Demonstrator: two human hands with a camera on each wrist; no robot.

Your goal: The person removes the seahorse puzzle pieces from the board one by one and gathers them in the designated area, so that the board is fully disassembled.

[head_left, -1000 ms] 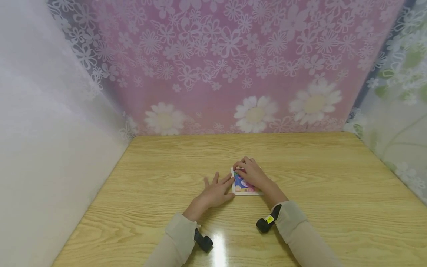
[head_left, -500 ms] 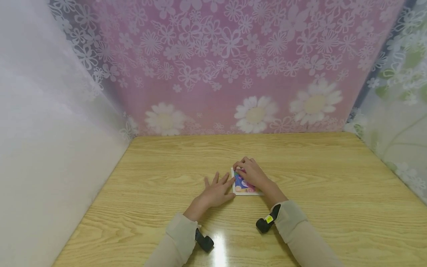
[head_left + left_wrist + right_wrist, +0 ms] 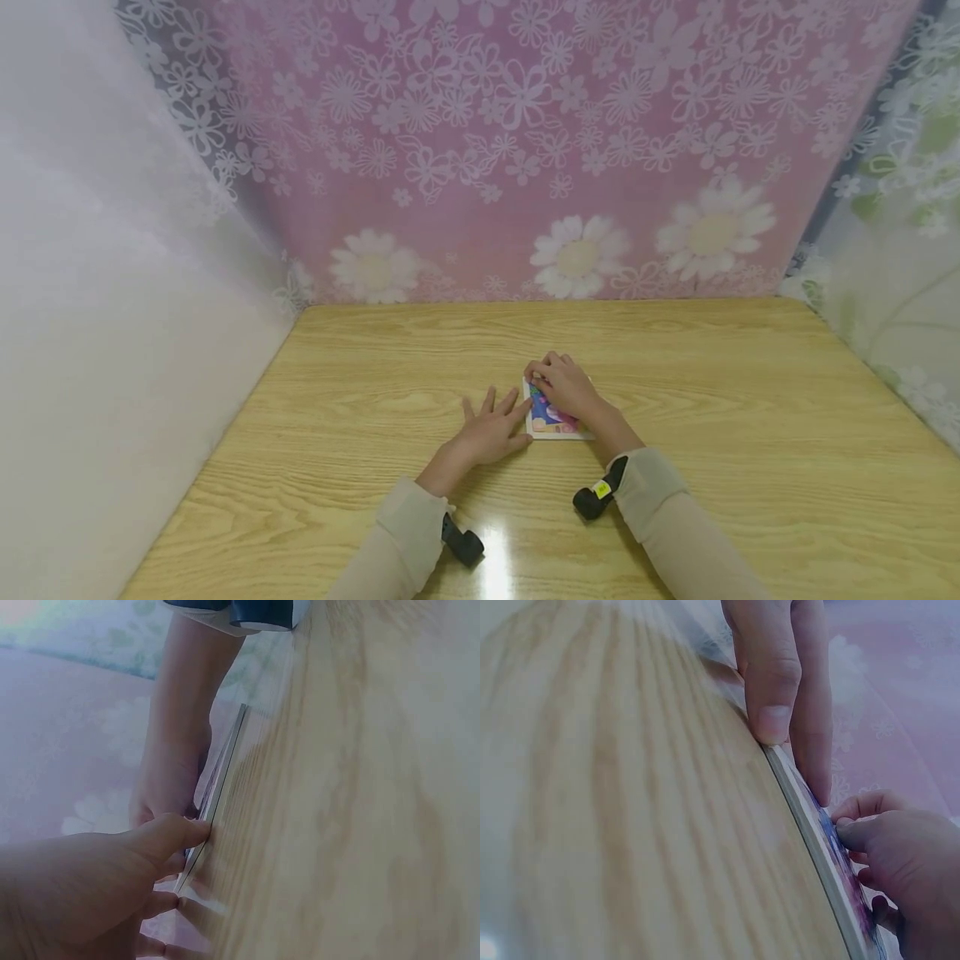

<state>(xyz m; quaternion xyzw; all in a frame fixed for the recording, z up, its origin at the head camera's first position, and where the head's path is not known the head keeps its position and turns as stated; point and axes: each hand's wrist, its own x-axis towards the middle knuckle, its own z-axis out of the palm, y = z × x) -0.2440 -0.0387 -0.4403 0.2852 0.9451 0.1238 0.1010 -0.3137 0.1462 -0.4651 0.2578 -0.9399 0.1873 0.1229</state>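
A small flat picture board with a white border and blue and pink artwork lies on the table. My left hand has its fingers spread, with thumb and fingertips at the board's left edge. In the right wrist view the left thumb presses against the white rim. My right hand arches over the board's upper part, fingers curled at the top left corner. Its thumb and index finger come together at the picture's face, and what lies between them is hidden. The right palm covers much of the artwork.
The wood-grain table extends around both hands. A pink floral cloth hangs behind its far edge, with pale sheets on both sides. Black wrist cameras sit at the left sleeve and the right sleeve.
Both hands keep almost the same pose on the board. The whole head view has shifted slightly, with the scene a little farther right.
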